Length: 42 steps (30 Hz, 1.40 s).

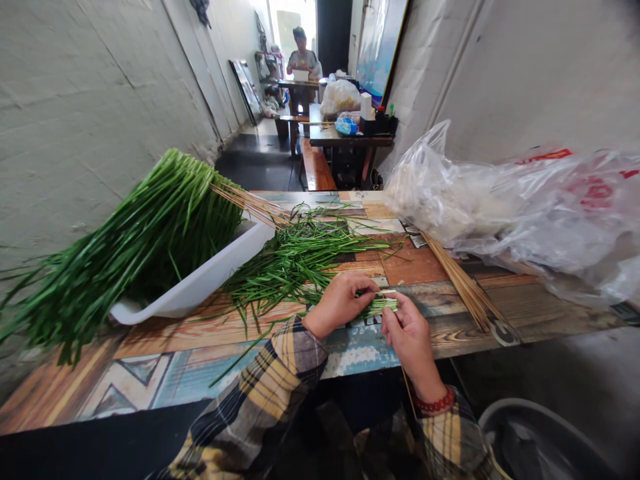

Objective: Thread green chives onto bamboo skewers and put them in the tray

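My left hand is closed around a small bunch of green garlic chives, whose pale cut ends stick out to the right. My right hand touches those ends with bent fingers. A thin bamboo skewer runs down from beneath the right palm, seemingly gripped there; its upper part is hidden. Behind the left hand, loose chives lie in a spread heap. To the left, a white plastic tray bears a big pile of skewered chives, with their bare skewer ends pointing right.
Bare bamboo skewers lie at the right, partly under a clear plastic bag. The patterned wooden table ends just before my body. A grey tub stands low at right. Farther off, a person sits behind another table.
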Each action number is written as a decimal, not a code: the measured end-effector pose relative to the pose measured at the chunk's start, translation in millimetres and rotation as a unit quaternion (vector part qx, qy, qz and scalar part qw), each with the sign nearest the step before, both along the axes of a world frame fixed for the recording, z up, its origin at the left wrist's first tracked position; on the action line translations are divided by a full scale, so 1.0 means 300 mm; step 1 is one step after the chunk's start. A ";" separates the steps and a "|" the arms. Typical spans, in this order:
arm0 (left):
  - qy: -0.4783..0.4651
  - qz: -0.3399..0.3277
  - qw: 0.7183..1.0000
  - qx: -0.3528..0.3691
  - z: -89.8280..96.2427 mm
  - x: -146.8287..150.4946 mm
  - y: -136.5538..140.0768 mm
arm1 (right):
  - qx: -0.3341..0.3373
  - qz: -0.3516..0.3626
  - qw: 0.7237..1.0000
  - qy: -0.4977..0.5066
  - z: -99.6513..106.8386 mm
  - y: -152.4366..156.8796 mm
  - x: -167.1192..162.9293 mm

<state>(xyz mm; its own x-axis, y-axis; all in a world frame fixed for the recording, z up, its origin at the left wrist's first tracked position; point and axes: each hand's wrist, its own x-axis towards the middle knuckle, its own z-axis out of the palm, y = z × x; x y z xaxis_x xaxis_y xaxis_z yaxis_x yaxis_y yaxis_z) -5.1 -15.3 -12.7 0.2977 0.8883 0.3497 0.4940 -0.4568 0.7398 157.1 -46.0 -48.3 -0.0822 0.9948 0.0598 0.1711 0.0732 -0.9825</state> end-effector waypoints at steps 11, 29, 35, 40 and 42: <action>0.080 0.019 0.994 0.068 0.003 -0.002 -0.001 | -0.009 -0.003 1.000 0.006 0.008 -0.005 -0.005; 0.111 -0.032 0.990 0.077 0.018 -0.004 -0.006 | -0.006 -0.001 1.000 0.022 0.008 -0.006 -0.004; 0.045 -0.040 0.998 0.001 0.014 -0.008 -0.008 | -0.005 -0.005 0.999 0.034 -0.011 0.001 -0.002; 0.047 -0.048 0.997 -0.039 0.006 -0.002 -0.013 | -0.007 0.004 0.999 0.037 -0.009 0.001 -0.002; 0.053 -0.055 0.996 -0.044 0.005 0.000 -0.013 | -0.010 0.004 0.999 0.037 -0.011 0.002 -0.002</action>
